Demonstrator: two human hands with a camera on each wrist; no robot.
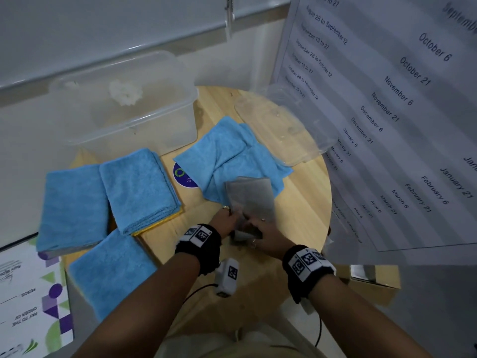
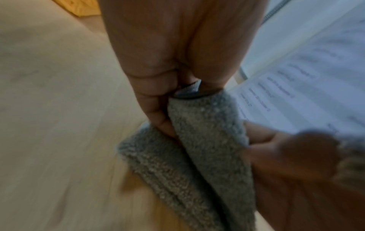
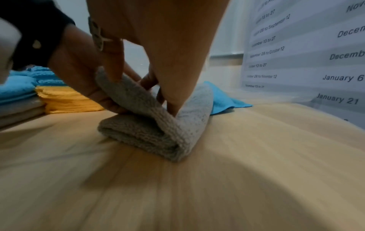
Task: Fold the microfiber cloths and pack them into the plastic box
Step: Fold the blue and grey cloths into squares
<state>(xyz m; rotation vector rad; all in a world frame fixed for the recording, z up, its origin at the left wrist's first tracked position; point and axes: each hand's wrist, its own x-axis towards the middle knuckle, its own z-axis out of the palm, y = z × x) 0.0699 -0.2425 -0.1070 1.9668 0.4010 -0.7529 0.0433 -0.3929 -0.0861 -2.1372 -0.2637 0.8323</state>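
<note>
Grey cloth (image 1: 249, 196), near edge hidden under both hands.

The round wooden desk (image 1: 304, 202) carries a gray cloth (image 1: 250, 197) under the left hand (image 1: 227, 220) and right hand (image 1: 268, 235), loose blue cloths (image 1: 227, 153) beyond them, folded stacks (image 1: 139, 187) left, a clear box (image 1: 144, 125) farther.

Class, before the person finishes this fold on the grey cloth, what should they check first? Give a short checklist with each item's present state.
1. Left hand grips grey cloth: ok.
2. Right hand pinches the cloth: ok.
3. Near fold rests on the wooden table: ok.
4. Cloth edges lined up: cannot tell, hands cover them.
5. Plastic box open, lid off: ok.
6. Unfolded blue cloth clear of the fold: not ok, grey cloth overlaps it.
</note>
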